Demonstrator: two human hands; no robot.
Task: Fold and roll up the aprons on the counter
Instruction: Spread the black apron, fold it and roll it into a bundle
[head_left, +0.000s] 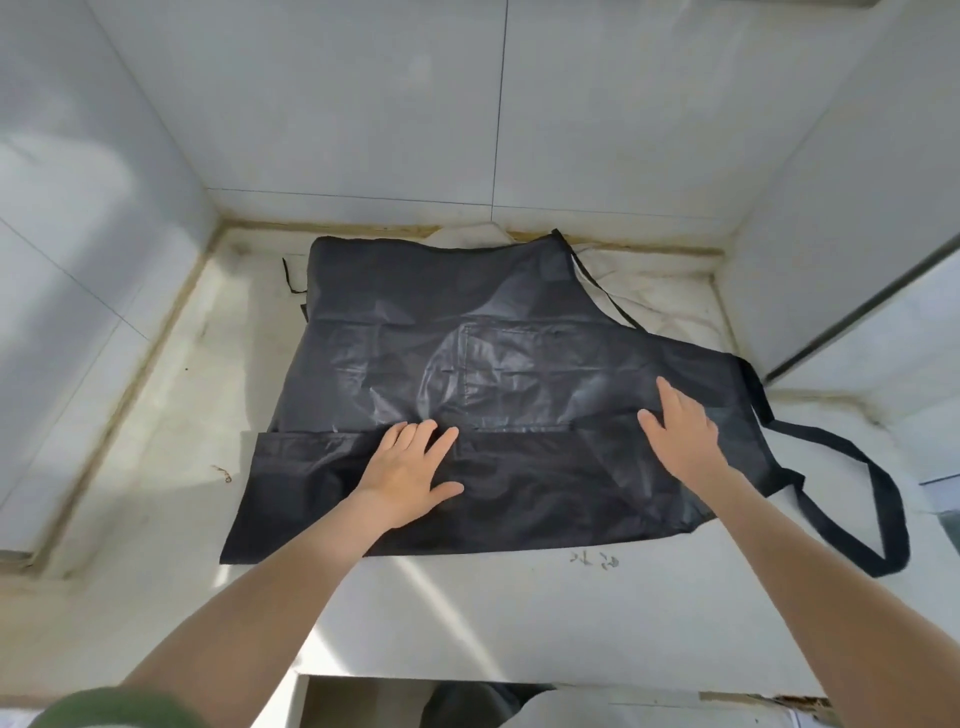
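Observation:
A black apron (498, 364) lies spread on the white counter (467, 613), its near strip folded over along a straight edge. My left hand (410, 467) presses flat on that folded strip, fingers straight. Flat on the cloth to the right rests my right hand (680, 431), fingers spread toward the back. The black neck strap (878, 499) loops off the apron's right side onto the counter. A thin tie (608, 291) runs along the back right edge, and another tie end (288, 278) shows at the back left.
White tiled walls (363, 104) close the counter at the back and on both sides. A white cloth (654, 291) lies under the apron at the back right. The counter's front edge (519, 680) runs below my arms.

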